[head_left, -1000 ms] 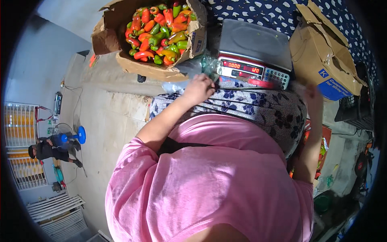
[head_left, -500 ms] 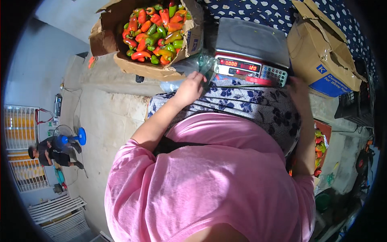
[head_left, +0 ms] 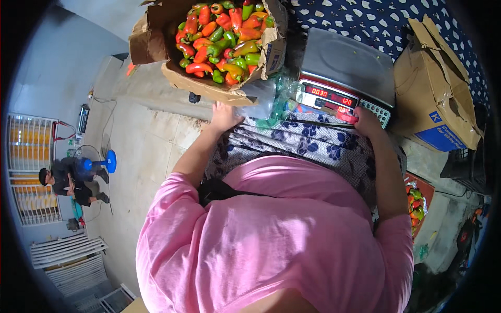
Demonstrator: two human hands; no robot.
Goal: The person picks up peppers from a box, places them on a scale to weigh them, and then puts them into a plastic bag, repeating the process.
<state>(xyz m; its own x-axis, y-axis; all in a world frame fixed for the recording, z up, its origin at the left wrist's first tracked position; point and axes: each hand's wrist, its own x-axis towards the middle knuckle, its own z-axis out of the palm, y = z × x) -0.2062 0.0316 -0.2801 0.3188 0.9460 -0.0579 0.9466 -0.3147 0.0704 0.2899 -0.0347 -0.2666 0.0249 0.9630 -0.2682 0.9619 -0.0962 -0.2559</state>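
Note:
My left hand (head_left: 225, 117) lies at the edge of my lap, fingers stretched toward the lower edge of a cardboard box (head_left: 209, 94) filled with red, orange and green peppers (head_left: 219, 47). Clear plastic bags (head_left: 263, 96) lie beside it, bunched against the scale. My right hand (head_left: 367, 121) is closed on the right end of a red plastic tool (head_left: 345, 116), whose exact kind I cannot make out. That tool lies along the front of a digital weighing scale (head_left: 347, 62), with a grey metal plate and lit red digits. Nothing sits on the plate apart from small specks.
Right of the scale stands a second cardboard box (head_left: 433, 88), flaps raised, beside a black crate (head_left: 462, 169). More peppers (head_left: 416, 206) lie in a container by my right arm. Dark patterned cloth (head_left: 360, 21) spreads behind the scale. A person (head_left: 70, 180) and blue fan (head_left: 107, 161) are far left.
My left hand has moved left, off the plastic bags, toward the box's lower edge. My right hand has come in from the scale's right side onto the red tool. The whole view has shifted.

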